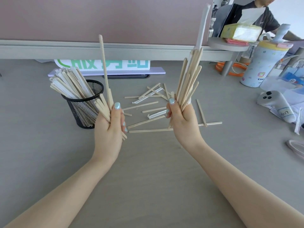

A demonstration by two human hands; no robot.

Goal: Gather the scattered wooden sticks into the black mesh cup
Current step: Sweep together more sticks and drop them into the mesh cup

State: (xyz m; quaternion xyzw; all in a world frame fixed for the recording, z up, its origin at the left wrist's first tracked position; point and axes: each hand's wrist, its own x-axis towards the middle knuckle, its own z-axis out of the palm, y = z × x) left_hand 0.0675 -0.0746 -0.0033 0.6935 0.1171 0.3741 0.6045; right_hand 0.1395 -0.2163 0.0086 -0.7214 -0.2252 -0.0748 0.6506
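Head view. The left hand [109, 127] is raised above the grey bench [148, 170], fingers and thumb curled round a small bundle of wooden sticks [105, 102]; one long stick [104, 63] of this bundle stands nearly upright, well above the others. The right hand [182, 122] is likewise raised, its fingers and thumb gripping a larger fan of wooden sticks [189, 79] that spreads upward, with one paper-wrapped stick [202, 25] rising highest. Both thumbs point upward, nails painted pale blue.

Just to the left of the left hand, the black mesh cup [83, 111] stands upright on the bench, already crowded with sticks and paper-wrapped sticks [70, 84] leaning to the left. The lower sticks in the left hand overlap the cup's right wall in this view; contact cannot be told.

Between and beyond the two hands, loose sticks [148, 104] lie scattered flat on the bench, some crossing; a few lie just right of the right hand.

Far right of the right hand: a grey handheld controller [273, 102] and a pale blue lidded tumbler [261, 66]. Beyond the hands, a green-and-white sign [102, 65] stands before a partition [105, 18].
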